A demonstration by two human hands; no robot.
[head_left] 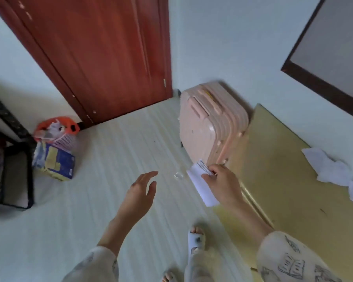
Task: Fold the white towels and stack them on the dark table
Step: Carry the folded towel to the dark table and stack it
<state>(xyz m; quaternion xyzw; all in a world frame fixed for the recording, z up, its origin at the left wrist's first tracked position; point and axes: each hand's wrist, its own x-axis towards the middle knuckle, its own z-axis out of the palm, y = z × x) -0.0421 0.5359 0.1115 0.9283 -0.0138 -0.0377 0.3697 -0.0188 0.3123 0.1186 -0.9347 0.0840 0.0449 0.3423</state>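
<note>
The right grip (218, 180) pinches a folded white towel (202, 185) above the floor, at the yellow worktop's (283, 180) edge. The left grip (142, 190) hangs open, holding nothing. Farther off, crumpled white towels (334, 174) lie on the worktop beside a pink suitcase (208, 123).

Soft daylight, perhaps motion-blurred; edges fisheye-warped.
</note>
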